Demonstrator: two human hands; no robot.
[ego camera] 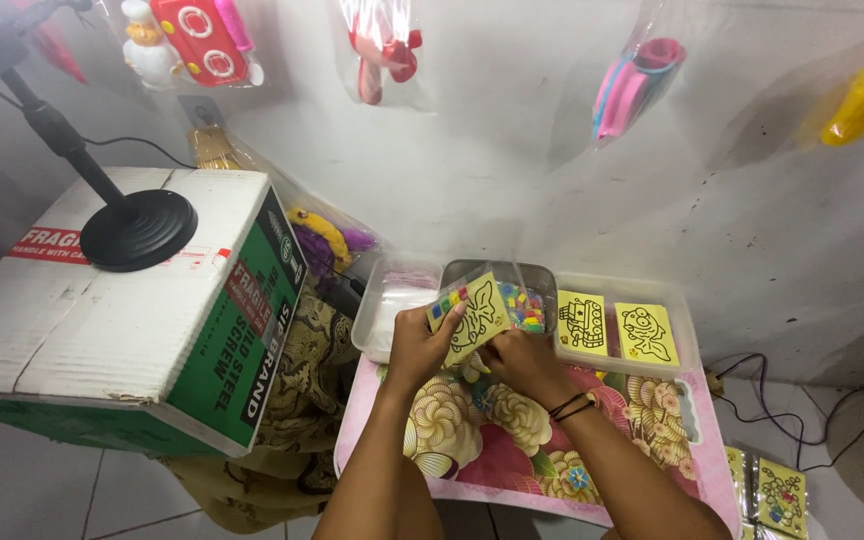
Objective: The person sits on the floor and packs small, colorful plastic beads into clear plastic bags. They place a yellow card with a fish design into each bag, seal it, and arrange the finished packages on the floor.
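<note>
Hands meet over a low pink table with big flower pictures point(652, 440) on it. The left hand point(417, 345) is closed on a yellow card with a black line drawing and little colour squares along one edge point(472, 315), holding it tilted up above the table. The right hand point(517, 360) is just beside that card, with its fingers curled at the lower edge; whether it grips the card or only touches it cannot be told. A clear plastic tray with small bright pieces point(527, 300) sits right behind the card. An empty-looking clear tray point(387, 300) is on the left, and another clear tray holding two more yellow picture cards point(677, 330) is on the right. A big white and green cardboard box point(142, 320) stands to the left of the table.
</note>
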